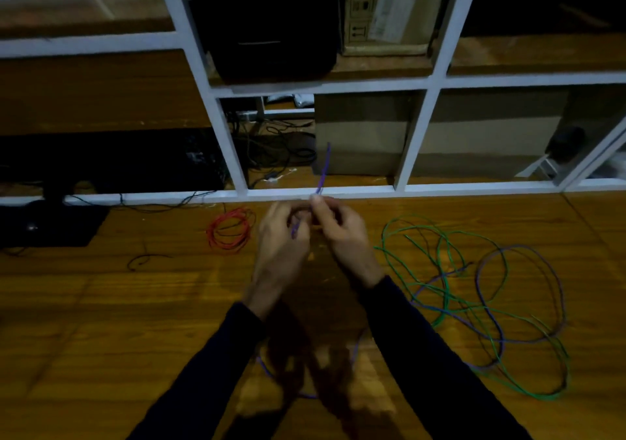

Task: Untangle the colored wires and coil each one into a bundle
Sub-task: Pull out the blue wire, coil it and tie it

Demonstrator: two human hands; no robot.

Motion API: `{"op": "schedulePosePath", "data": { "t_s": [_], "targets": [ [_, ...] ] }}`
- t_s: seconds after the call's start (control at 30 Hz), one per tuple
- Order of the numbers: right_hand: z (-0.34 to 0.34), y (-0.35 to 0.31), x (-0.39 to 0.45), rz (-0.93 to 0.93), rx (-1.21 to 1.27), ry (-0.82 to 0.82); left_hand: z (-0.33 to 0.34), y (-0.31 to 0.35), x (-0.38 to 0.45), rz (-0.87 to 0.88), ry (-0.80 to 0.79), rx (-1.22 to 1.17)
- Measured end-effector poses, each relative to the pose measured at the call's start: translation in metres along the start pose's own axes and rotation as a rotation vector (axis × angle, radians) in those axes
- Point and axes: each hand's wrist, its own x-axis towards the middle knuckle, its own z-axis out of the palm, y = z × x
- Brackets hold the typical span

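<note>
Both my hands are raised over the wooden table (101, 304), close together. My right hand (342, 233) pinches the purple wire (324, 168), whose free end sticks up past the fingers. My left hand (283, 239) grips a lower part of the same purple wire, which trails down under my arms. A red wire (230, 231) lies coiled in a bundle to the left of my hands. On the right, a green wire (450, 290) sprawls in loose loops, tangled with more purple wire and a thin dark wire.
A white-framed glass partition (416, 141) runs along the table's far edge. A dark monitor base and black mat (50, 226) sit at the left. A short black wire piece (142, 260) lies left of the red bundle.
</note>
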Motion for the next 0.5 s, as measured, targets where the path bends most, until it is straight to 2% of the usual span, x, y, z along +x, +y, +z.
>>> {"op": "schedulePosePath", "data": {
  "t_s": [0.1, 0.2, 0.27, 0.37, 0.43, 0.5],
  "targets": [
    [0.016, -0.002, 0.01, -0.055, -0.061, 0.05, 0.006, -0.002, -0.028, 0.054, 0.062, 0.017],
    [0.009, 0.006, 0.009, -0.094, -0.273, -0.028, -0.003, -0.009, -0.039, 0.115, 0.055, 0.014],
    [-0.003, 0.003, 0.007, -0.169, -0.529, -0.123, -0.022, -0.005, -0.036, 0.178, 0.119, 0.09],
    [-0.024, -0.017, 0.004, -0.345, -1.015, -0.215, -0.06, 0.016, -0.018, 0.463, 0.194, 0.44],
    [-0.036, -0.032, 0.001, -0.59, -1.204, -0.157, -0.077, 0.029, 0.003, 0.571, 0.061, 0.554],
    [-0.042, -0.043, 0.0, -0.782, -1.299, -0.003, -0.086, 0.038, 0.02, 0.5, -0.175, 0.494]
  ]
}}
